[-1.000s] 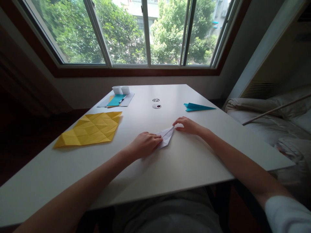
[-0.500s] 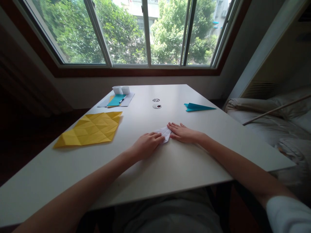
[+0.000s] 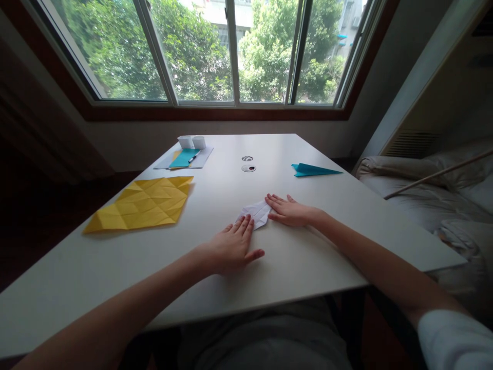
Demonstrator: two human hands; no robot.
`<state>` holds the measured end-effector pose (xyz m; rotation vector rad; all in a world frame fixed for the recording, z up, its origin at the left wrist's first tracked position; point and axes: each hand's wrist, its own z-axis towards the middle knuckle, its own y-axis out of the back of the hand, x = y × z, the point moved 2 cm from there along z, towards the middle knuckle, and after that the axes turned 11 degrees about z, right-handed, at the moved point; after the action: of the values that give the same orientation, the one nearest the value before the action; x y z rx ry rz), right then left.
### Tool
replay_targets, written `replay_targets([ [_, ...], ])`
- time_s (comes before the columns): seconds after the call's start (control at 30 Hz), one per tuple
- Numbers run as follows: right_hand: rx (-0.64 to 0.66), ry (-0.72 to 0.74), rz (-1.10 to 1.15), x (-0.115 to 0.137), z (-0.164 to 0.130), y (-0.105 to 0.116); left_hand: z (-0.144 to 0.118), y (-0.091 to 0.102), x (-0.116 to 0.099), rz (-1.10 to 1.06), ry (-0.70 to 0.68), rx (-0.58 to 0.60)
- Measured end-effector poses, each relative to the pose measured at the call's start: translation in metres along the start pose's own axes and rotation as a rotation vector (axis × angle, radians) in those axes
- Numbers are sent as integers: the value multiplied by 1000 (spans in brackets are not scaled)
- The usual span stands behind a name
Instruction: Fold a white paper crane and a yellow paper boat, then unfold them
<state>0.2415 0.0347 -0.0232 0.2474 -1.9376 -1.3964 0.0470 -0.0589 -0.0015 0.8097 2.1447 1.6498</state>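
Note:
A small folded sheet of white paper [image 3: 257,212] lies on the white table [image 3: 292,277] between my hands. My left hand [image 3: 233,245] is open, its fingertips resting on the paper's near left edge and its thumb spread out to the right over the tabletop. Flat across the paper's right end lies my right hand [image 3: 287,210], open, with fingers stretched leftward. Both palms face down. Part of the paper is hidden beneath the fingers.
At the left lies a large creased yellow sheet [image 3: 144,205]. A blue folded paper plane [image 3: 314,170] sits to the right. Toward the back left are two white cups [image 3: 185,142], blue paper [image 3: 183,158] and a pen [image 3: 194,157]. Two round table inserts [image 3: 248,168] are at centre.
My left hand has drawn back toward me and spread its thumb away from the fingers, uncovering more of the white paper. My right hand stays in place on it.

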Motion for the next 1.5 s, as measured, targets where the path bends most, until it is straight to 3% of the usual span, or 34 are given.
replay_targets([
  [0.37, -54, -53, -1, 0, 1, -4, 1, 2, 1, 61, 116, 34],
  [0.5, -103, -55, -35, 3, 0, -3, 2, 0, 5, 52, 101, 35],
  [0.57, -164, -11, -85, 9, 1, -2, 3, -1, 7, 38, 66, 14],
  [0.67, -214, 176, -156, 22, 2, -2, 6, -3, 10, 8, -68, -22],
  [0.77, -141, 323, -136, 31, 2, -7, 7, -2, 10, -32, -204, -19],
  [0.97, 33, 260, 58, 26, -1, -13, 1, 3, 9, -64, -196, 74],
  [1.5, 18, 251, 13, 9, 1, -10, -7, 13, 26, -48, -80, 205],
])
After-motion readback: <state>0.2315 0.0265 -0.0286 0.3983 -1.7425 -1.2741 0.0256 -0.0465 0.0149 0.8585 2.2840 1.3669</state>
